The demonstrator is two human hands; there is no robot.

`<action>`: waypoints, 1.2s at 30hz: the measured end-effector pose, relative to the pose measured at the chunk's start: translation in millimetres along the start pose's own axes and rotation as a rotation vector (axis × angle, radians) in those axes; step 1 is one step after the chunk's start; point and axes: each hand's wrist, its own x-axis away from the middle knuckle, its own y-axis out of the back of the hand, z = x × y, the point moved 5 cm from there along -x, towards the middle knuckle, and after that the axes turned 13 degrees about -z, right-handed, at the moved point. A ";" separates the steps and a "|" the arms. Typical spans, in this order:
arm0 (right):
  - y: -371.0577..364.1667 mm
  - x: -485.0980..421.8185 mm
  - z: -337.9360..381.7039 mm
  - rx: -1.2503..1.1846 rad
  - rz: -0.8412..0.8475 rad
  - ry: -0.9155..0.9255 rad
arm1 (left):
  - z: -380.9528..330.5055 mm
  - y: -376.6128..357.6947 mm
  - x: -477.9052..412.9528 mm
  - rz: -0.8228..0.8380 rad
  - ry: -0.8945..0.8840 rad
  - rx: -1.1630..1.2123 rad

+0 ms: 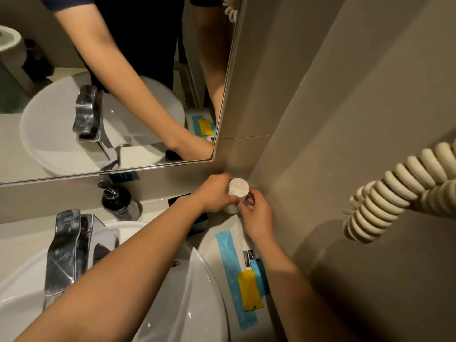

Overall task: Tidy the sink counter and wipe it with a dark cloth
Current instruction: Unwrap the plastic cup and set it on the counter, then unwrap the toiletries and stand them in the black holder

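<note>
Counter (217, 233) corner, at 12 o'clock from us: a small white bottle (237, 191) stands upright where mirror (111, 95) wall meets side wall. Our left hand (217, 193) wraps it from 9 o'clock, fingers curled on its body; our right hand (254, 213) meets it from 4 o'clock, fingertips pinching its lower part. Blue packets (229, 267) and a yellow one (249, 290) lie flat at 5 o'clock of the bottle. Basin (192, 280) and tap (66, 253) sit at 8 o'clock, dark pump dispenser (118, 201) at 9. Dark tray (199, 222) is partly hidden under our left wrist. Coiled cord (394, 191) hangs at 3 o'clock.
</note>
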 end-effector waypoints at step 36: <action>-7.3 95.0 -27.6 0.623 0.331 -0.004 | 57.9 55.7 226.9 -0.589 0.539 -0.161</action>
